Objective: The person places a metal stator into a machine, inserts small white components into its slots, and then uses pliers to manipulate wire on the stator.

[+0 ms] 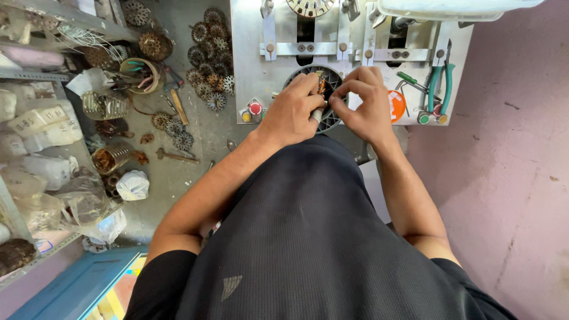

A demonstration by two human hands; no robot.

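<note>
Two bare hands meet over a dark round slotted stator core that sits in the opening of a pale grey metal machine panel. Seen from the head camera, the left hand comes in from below and to the left of the core, wrist straight, fingers curled and closed around a small cylindrical tool with a brownish tip that stands over the core's centre. The right hand arrives from the right of the core, fingers bent inward, thumb and forefinger pinched narrowly at the tool's tip; what lies between them is too small to tell. Both forearms run down from the core to a black ribbed shirt.

On the panel right of the core are an orange round sticker and green-handled pliers; left of the core sits a red push button. Farther left of the core, a grey concrete floor carries a heap of rusty toothed metal discs and a white crumpled plastic bag. At the far left a metal shelf holds wrapped bundles. Right of the panel rises a pink plastered wall.
</note>
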